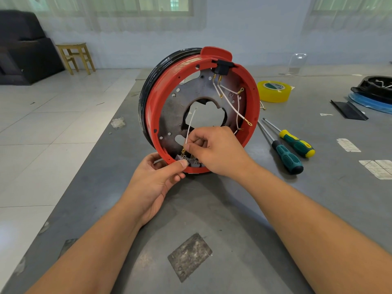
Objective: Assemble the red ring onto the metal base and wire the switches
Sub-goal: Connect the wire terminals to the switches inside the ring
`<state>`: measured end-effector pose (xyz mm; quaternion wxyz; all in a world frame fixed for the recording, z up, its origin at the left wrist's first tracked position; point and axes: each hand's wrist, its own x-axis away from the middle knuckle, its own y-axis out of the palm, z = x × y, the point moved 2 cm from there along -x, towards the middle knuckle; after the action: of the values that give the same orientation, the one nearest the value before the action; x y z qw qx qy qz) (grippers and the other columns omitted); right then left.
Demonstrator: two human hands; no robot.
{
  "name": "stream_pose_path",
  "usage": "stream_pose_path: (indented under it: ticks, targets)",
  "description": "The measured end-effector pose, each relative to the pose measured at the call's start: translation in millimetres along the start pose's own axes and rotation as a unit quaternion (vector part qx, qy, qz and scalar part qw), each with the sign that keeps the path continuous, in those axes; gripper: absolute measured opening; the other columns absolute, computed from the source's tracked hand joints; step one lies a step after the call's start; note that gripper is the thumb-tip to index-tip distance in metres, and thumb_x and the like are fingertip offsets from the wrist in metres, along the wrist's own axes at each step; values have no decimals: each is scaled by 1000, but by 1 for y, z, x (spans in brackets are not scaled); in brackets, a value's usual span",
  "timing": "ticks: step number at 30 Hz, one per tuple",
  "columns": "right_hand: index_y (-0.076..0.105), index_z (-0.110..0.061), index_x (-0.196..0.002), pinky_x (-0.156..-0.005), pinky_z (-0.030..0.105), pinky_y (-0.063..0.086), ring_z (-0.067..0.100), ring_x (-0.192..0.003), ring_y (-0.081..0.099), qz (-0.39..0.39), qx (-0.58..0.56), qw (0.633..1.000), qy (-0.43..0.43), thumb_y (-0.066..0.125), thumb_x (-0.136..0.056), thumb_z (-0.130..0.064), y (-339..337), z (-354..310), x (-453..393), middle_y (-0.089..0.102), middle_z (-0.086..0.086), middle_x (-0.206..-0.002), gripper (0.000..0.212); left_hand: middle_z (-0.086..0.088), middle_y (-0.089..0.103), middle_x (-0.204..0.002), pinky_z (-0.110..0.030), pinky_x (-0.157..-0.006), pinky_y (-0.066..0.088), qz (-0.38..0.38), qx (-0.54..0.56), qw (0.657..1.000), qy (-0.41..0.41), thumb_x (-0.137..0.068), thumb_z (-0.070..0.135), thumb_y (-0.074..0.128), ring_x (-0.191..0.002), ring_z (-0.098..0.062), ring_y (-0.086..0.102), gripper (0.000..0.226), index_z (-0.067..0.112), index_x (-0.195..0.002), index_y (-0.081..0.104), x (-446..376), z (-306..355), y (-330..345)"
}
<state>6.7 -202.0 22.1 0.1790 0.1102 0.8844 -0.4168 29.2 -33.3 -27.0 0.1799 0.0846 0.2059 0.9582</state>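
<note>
The red ring (157,102) stands on edge on the grey table, seated around the dark metal base (176,111) with its ragged centre hole. Grey switches (192,162) sit at the ring's bottom inside. My left hand (154,183) grips the ring's lower rim, thumb pressed by the switches. My right hand (214,151) pinches a white wire (190,126) just above the switch terminals; the wire's free end points up. A black switch (221,67) sits at the ring's top, with white wires (233,107) ending in brass lugs hanging loose from it.
Two green-handled screwdrivers (288,149) lie right of the ring. A yellow tape roll (274,91) stands behind it. A black part on a blue ring (373,92) is at the far right. The table's left edge runs diagonally; a wooden stool (75,57) stands on the floor.
</note>
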Motion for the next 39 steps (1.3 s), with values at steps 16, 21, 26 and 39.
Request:
stream_pose_path:
  ticks: [16, 21, 26, 39]
  targets:
    - [75, -22, -88, -60, 14, 45, -4, -63, 60, -11, -2, 1000, 0, 70, -94, -24, 0, -4, 1, 61, -20, -64, 8, -9, 71, -83, -18, -57, 55, 12, 22, 1000, -3, -76, -3, 82, -59, -15, 66, 56, 0, -126, 57, 0, 1, 0]
    - [74, -22, -87, -61, 19, 47, 0, -61, 59, -15, 10, 1000, -11, 70, -94, -22, -1, -5, 1, 62, -17, -65, 8, -8, 71, -81, -18, -56, 55, 7, 22, 1000, 5, -66, 3, 84, -59, -15, 65, 63, 1, -124, 57, 2, 2, 1]
    - [73, -17, -85, -67, 35, 55, 11, -63, 62, -20, 24, 999, -28, 69, -94, -23, -2, -9, 1, 67, -7, -67, 12, -6, 71, -77, -18, -55, 54, 8, 27, 1000, 9, -64, 4, 84, -57, -14, 65, 61, 2, -120, 58, 3, 2, 1]
    - [76, -22, -86, -62, 36, 52, 7, -46, 40, -17, 99, 994, -37, 70, -93, -29, -5, -17, -1, 40, -10, -44, 11, -8, 71, -77, -19, -56, 56, 3, 34, 999, 14, -65, 4, 83, -57, -15, 63, 65, 2, -124, 57, 5, 4, 2]
